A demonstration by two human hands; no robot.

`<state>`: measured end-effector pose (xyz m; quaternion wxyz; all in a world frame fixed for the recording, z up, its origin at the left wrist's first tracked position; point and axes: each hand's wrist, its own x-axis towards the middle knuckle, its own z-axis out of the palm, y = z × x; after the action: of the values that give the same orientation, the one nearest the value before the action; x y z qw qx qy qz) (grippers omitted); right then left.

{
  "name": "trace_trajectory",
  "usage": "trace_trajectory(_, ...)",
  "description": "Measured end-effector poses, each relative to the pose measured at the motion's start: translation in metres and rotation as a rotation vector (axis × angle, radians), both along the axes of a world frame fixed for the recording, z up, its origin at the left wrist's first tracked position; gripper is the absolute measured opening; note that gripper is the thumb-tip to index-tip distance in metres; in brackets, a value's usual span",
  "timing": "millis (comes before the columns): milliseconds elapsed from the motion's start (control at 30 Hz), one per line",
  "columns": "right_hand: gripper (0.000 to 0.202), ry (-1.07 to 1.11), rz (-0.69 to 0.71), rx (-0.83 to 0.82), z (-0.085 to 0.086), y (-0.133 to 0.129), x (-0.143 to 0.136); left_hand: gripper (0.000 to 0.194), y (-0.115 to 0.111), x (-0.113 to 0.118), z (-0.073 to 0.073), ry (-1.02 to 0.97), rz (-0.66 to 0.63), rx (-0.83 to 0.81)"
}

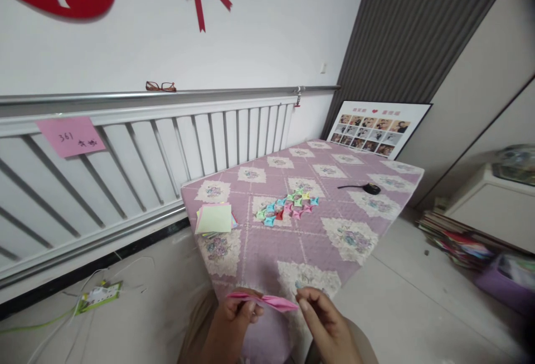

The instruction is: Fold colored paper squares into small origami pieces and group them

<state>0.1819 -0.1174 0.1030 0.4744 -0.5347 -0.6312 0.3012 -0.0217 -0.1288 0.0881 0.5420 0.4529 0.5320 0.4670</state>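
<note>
A folded piece of pink paper (278, 302) is stretched between my two hands, over the near end of the table. My left hand (234, 319) pinches its left part between thumb and fingers. At the paper's right tip, my right hand (324, 319) has thumb and forefinger closed on the end. Several small folded paper pieces (288, 207) in blue, green, pink, yellow and red lie grouped mid-table. To their left sits a stack of square coloured paper (214, 219) with a pale green sheet on top.
The table (267, 252) wears a purple flowered cloth. A black cord-like item (371, 188) lies at its right, and a photo board (378, 129) leans at the far end. A white radiator (225, 135) lines the left, with a power strip (100, 295) on the floor.
</note>
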Motion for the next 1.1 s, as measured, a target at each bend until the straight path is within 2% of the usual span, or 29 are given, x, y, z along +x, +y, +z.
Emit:
trace_trajectory(133, 0.019, -0.036, 0.100, -0.030, 0.032, -0.004, -0.002, 0.028, -0.001, 0.000, 0.010, -0.007, -0.080, 0.073)
trace_trajectory(233, 0.013, -0.156, 0.187, -0.038, 0.044, -0.006, -0.009, 0.020, -0.004, 0.001, 0.019, 0.084, -0.093, 0.128)
trace_trajectory(333, 0.013, -0.239, 0.240, -0.034, 0.041, -0.007, -0.014, 0.018, -0.006, -0.001, 0.028, 0.174, -0.089, 0.165)
trace_trajectory(467, 0.011, -0.326, 0.259, 0.007, 0.035, -0.007, -0.019, 0.026, -0.007, -0.002, 0.034, 0.241, -0.105, 0.164)
trace_trajectory(700, 0.005, -0.518, 0.264, -0.002, 0.039, -0.008, -0.031, 0.031, -0.007, 0.005, 0.036, 0.226, -0.199, 0.178)
trace_trajectory(767, 0.007, -0.568, 0.249, 0.028, 0.038, -0.009, -0.035, 0.038, -0.005, 0.009, 0.034, 0.199, -0.193, 0.160)
trace_trajectory(833, 0.010, -0.596, 0.218, 0.083, 0.034, -0.009, -0.038, 0.046, -0.004, 0.011, 0.034, 0.191, -0.126, 0.123)
trace_trajectory(933, 0.012, -0.611, 0.143, 0.167, 0.028, -0.007, -0.039, 0.049, -0.007, 0.009, 0.040, 0.206, -0.036, 0.067)
trace_trajectory(1033, 0.013, -0.622, 0.082, 0.237, 0.024, -0.005, -0.037, 0.042, -0.016, 0.005, 0.048, 0.235, -0.096, 0.071)
trace_trajectory(1100, 0.014, -0.630, 0.059, 0.269, 0.022, -0.004, -0.035, 0.040, -0.020, 0.006, 0.047, 0.254, -0.129, 0.083)
